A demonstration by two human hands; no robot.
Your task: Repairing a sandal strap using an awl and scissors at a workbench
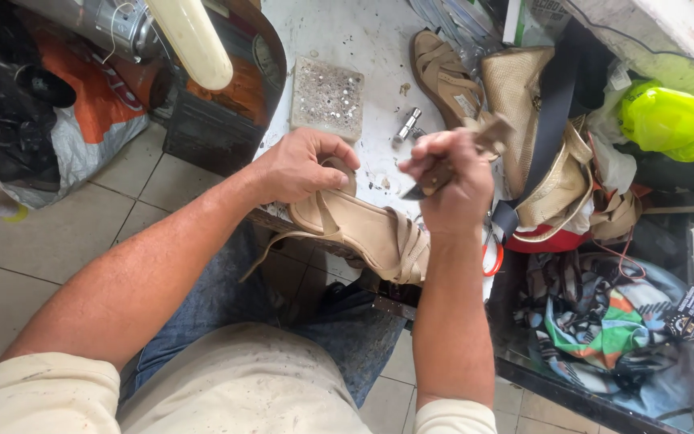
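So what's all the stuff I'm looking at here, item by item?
beige strappy sandal: one, tan, on the workbench edge, under both hands
second sandal: one, tan, further back on the bench
knife: one, dark blade with wooden handle, in the right fist
speckled block: one, grey, on the bench
metal socket piece: one, silver, beside the block
woven bag: one, gold, at right
plastic bag: one, yellow-green, far right
scissors: red handles, bench edge
left hand: grips the sandal's heel
right hand: closed on the knife

Cream short-sleeved shirt (234, 386) (speckled with dark flecks), faded blue jeans (226, 297), bare forearms.
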